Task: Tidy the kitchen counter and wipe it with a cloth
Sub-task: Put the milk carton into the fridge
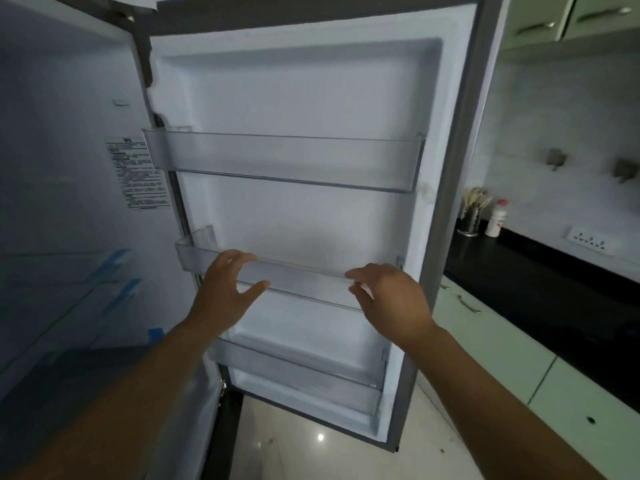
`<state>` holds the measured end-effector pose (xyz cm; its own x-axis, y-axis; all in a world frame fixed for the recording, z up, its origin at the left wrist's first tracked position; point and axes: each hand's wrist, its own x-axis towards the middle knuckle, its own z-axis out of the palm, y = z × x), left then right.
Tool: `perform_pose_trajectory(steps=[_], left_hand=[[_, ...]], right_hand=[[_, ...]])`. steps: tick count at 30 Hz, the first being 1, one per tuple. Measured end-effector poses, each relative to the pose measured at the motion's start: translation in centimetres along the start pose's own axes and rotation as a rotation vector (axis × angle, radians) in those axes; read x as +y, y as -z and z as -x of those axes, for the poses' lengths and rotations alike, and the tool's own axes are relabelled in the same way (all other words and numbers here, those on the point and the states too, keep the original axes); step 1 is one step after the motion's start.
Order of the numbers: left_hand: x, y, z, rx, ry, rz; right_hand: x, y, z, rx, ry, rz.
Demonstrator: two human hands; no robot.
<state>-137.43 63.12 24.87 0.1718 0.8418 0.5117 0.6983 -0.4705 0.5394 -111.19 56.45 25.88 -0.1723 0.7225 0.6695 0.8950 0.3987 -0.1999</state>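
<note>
Bench [540,289] is what you are meant to tidy, yet it sits off to your right, a black top running away along the wall above pale green cupboard fronts [502,344], and neither of your hands is near it. Nearest you, both bare forearms reach forward into the open fridge door [311,109]. Your left hand [227,282] is at the left end of the middle door shelf [298,275], its grip wide, fingers spread over the clear front rim and thumb stretched out below it. Your right hand [391,299] is at the right end of the same shelf, its grip half curled and loose, fingertips at the rim; motion blur makes it hard to say whether they actually touch the plastic. Below your hands a lower door shelf [304,368] hangs, and above them an upper door shelf [287,161]. To the left, the fridge's inner wall carries a printed label [136,174]. Farthest away, at the back of the bench, a steel utensil holder [471,218] stands just beside a white bottle [496,220] with a red cap.
</note>
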Motion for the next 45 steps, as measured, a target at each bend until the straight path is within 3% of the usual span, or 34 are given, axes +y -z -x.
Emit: perform_pose_trajectory(steps=[7,12,19,24,31,36,45], left_hand=[[4.0,-0.1,4.6,-0.111,-0.081,0.073],[5.3,0.0,6.7,-0.067,-0.015,0.153],[7.1,0.9,9.8,-0.019,0.027,0.220],[9.7,1.5,11.7,0.022,0.018,0.315],[12.1,0.5,14.6,0.137,0.038,0.164],[12.5,1.0,16.8,0.198,0.093,0.040],[14.1,4.8,22.0,0.309,0.392,-0.294]], right_hand=[[-2.0,2.8,5.5,0.103,-0.025,-0.027],[-3.8,3.7,6.6,0.050,0.003,-0.148],[-3.7,6.1,7.6,0.229,0.062,-0.204],[-2.5,8.0,8.5,0.301,-0.076,-0.307],[-2.0,7.0,8.4,0.110,-0.260,-0.507],[-3.0,6.9,9.0,0.138,-0.169,-0.555],[-7.4,5.2,9.8,0.107,0.117,-0.813]])
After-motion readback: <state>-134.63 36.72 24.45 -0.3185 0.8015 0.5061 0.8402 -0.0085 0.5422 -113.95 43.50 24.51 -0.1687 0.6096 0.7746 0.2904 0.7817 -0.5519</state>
